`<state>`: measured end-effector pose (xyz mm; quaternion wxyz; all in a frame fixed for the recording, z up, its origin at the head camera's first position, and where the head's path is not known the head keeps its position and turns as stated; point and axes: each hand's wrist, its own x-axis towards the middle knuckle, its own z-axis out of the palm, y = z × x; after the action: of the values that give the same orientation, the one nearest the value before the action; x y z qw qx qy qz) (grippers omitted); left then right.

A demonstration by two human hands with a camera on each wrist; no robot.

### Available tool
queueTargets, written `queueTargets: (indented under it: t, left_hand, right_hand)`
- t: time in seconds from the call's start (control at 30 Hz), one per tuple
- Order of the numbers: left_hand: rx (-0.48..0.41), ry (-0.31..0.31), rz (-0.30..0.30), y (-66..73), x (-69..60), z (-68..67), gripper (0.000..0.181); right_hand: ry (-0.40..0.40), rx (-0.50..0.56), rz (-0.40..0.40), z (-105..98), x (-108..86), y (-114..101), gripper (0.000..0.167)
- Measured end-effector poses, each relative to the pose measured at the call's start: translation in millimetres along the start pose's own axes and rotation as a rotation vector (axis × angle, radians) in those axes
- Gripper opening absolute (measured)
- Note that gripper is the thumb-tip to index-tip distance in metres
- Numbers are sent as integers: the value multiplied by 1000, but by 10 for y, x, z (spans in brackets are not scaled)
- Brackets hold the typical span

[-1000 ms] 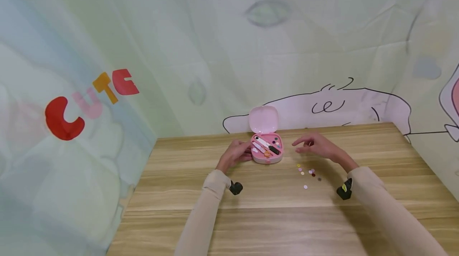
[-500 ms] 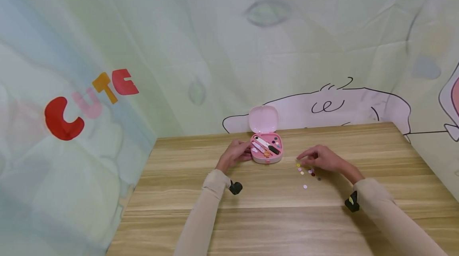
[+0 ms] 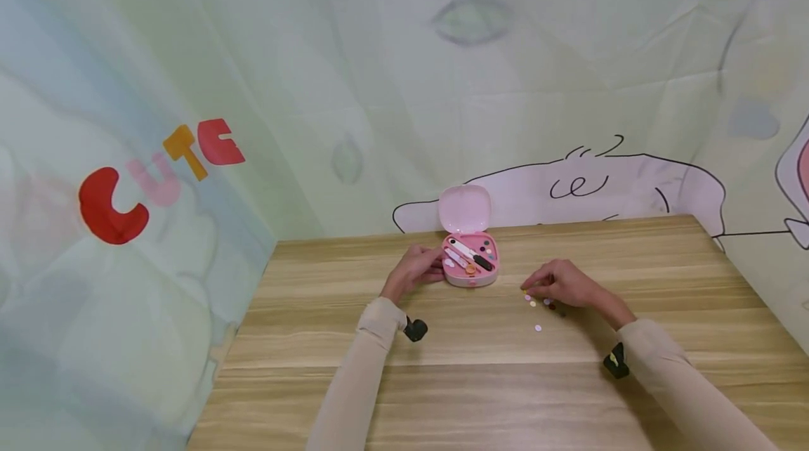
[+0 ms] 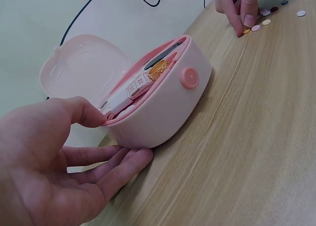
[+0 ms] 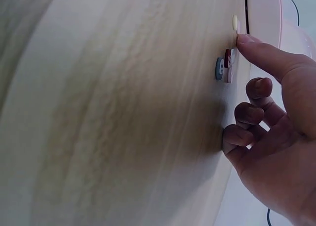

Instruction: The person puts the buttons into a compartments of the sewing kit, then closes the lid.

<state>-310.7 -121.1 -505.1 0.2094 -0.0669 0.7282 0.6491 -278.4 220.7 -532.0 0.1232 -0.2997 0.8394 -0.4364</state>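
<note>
The left hand holds a pink box, lid up, on the surface. Right of the box, the right hand pinches a yellow button beside other little buttons.

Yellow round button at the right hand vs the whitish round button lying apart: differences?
Colour: the yellow round button is vivid; the whitish round button is pale.
Contact: the right hand is at the yellow round button, whether pinching it is unclear; nothing touches the whitish round button.
Placement: the yellow round button is beside a pale pink round button; the whitish round button lies off by itself.
Shared: both small, flat, round.
</note>
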Motion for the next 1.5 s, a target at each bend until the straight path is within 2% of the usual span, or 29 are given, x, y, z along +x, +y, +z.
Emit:
queueTargets:
  t: [0.4,0.67,1.1,1.33,1.5]
  left_hand:
    - [-2,0,-7,-7,7,2,27]
    - [11,-10,1,11,-24,-1,30]
    - [8,-9,-10,10,-10,-11,30]
    - [14,-9,-19,16,-1,-14,32]
    - [14,-8,-14,11,8,-14,32]
  right_hand:
    - [11,-57,56,-9,-4,-20,3]
    - [15,-62,100,-22,13,-31,5]
    - [-14,-45,82,-85,76,-103,6]
    - [31,-133,25,-117,163,-156,6]
    - [36,-156,33,-114,228,-179,5]
